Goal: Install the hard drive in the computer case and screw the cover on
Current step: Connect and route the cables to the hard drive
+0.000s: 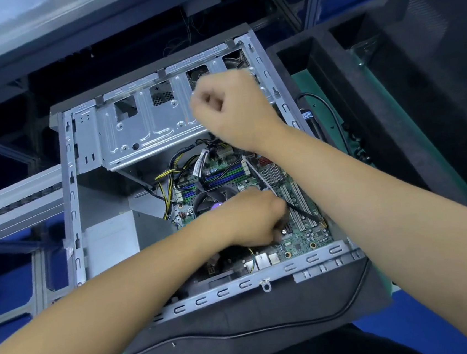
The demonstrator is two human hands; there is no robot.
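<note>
The computer case is lying on its side in the middle of the frame with its cover off, resting on a dark mat on the desk. The right hand is reaching in from the lower right and is hovering clenched over the metal drive cage in the upper part of the case; I cannot tell whether it is gripping anything. The left hand is coming in from the lower left and is curling closed over the green circuit board, its fingertips hidden and blurred. Yellow and black cables are running beside the board. A black cord is trailing across the mat in the lower frame. The hard drive cannot be made out.
</note>
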